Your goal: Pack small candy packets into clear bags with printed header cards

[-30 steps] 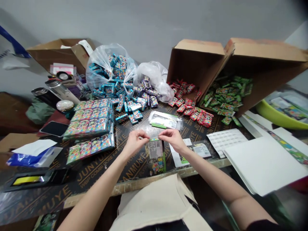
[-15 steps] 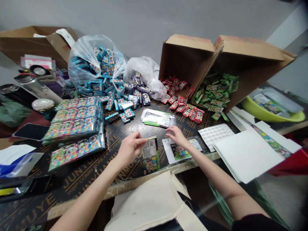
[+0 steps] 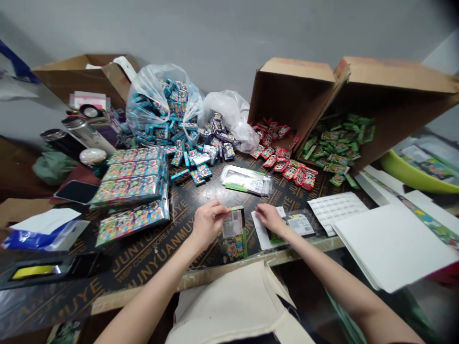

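Note:
My left hand point(image 3: 207, 224) pinches the top edge of a clear packet with a green printed card point(image 3: 234, 232) that lies on the dark tabletop point(image 3: 154, 248) near the front edge. My right hand point(image 3: 269, 218) rests with curled fingers on a white sheet with printed cards point(image 3: 287, 225) just right of the packet. A small stack of flat clear packets point(image 3: 246, 180) lies a little beyond both hands.
Filled colourful packs point(image 3: 132, 191) are stacked at left. Behind lie blue boxes in a plastic bag point(image 3: 163, 112), purple ones point(image 3: 218, 138), red packets point(image 3: 283, 157) and green packets point(image 3: 339, 143) spilling from tipped cartons point(image 3: 297, 76). White boards point(image 3: 390, 243) lie at right.
My right hand let go of the packet's top edge and moved right and down onto the white sheet. My left hand kept its pinch on the packet.

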Demonstrator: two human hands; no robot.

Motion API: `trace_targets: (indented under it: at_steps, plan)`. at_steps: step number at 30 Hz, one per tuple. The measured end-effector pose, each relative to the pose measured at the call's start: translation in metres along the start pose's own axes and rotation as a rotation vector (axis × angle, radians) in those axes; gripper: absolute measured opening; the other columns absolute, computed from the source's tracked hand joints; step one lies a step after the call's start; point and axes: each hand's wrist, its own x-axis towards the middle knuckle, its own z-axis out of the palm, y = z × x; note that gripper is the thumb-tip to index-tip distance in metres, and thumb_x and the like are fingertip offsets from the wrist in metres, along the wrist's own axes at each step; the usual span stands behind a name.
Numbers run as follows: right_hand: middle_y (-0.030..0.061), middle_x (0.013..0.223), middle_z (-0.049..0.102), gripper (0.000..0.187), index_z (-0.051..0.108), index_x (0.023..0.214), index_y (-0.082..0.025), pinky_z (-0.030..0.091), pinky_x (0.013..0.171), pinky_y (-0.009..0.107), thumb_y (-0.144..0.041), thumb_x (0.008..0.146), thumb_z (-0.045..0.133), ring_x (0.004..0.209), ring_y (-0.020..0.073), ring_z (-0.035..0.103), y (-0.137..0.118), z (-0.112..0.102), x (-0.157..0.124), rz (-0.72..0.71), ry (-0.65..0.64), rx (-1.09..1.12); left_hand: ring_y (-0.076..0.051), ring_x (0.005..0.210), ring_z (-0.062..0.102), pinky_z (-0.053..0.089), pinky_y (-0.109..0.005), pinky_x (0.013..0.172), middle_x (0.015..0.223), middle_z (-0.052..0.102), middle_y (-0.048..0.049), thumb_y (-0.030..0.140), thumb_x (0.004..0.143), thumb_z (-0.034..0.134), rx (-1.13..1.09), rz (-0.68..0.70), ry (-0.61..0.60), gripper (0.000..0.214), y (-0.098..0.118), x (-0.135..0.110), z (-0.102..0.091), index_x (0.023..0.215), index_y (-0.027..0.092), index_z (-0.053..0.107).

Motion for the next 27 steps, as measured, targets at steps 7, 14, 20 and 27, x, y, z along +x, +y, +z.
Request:
trace_targets:
  at_steps: [7, 14, 20, 27]
  plan:
    - [0.004, 0.09, 0.063, 0.015, 0.053, 0.075, -0.017, 0.041, 0.073, 0.027, -0.032, 0.078, 0.053, 0.083, 0.0159, 0.057, -0.076, -0.045, 0.034, 0.015, -0.068, 0.517, -0.014, 0.065, 0.055, 0.041, -0.024, 0.061, 0.067, 0.058, -0.0028, 0.019, 0.076, 0.055, -0.028, -0.005, -0.035, 0.014, 0.005, 0.003, -0.003, 0.066, 0.017, 0.064]
    - [-0.0009, 0.068, 0.06, 0.022, 0.055, 0.067, -0.016, 0.037, 0.056, 0.021, -0.035, 0.07, 0.064, 0.061, 0.0107, 0.051, -0.136, -0.038, 0.047, -0.082, -0.492, 0.678, -0.016, 0.064, 0.06, 0.044, -0.026, 0.061, 0.065, 0.065, -0.0041, 0.017, 0.066, 0.064, -0.186, -0.123, 0.054, 0.008, 0.003, 0.0, -0.006, 0.059, 0.016, 0.06]
    - [-0.0034, 0.057, 0.054, 0.022, 0.056, 0.064, -0.014, 0.031, 0.048, 0.019, -0.033, 0.068, 0.065, 0.052, 0.0077, 0.044, -0.131, -0.032, 0.054, -0.088, -0.485, 0.609, -0.016, 0.065, 0.059, 0.044, -0.026, 0.063, 0.067, 0.064, -0.0037, 0.02, 0.068, 0.061, -0.149, -0.064, 0.071, 0.009, 0.002, -0.003, -0.006, 0.061, 0.016, 0.059]
    - [-0.0046, 0.055, 0.056, 0.017, 0.056, 0.08, -0.016, 0.035, 0.049, 0.019, -0.026, 0.069, 0.063, 0.049, 0.0088, 0.05, -0.13, -0.02, 0.051, 0.013, -0.298, 0.681, -0.015, 0.067, 0.057, 0.042, -0.025, 0.063, 0.069, 0.06, -0.0029, 0.024, 0.076, 0.058, -0.038, -0.029, 0.111, 0.01, 0.008, -0.007, 0.003, 0.068, 0.017, 0.059]
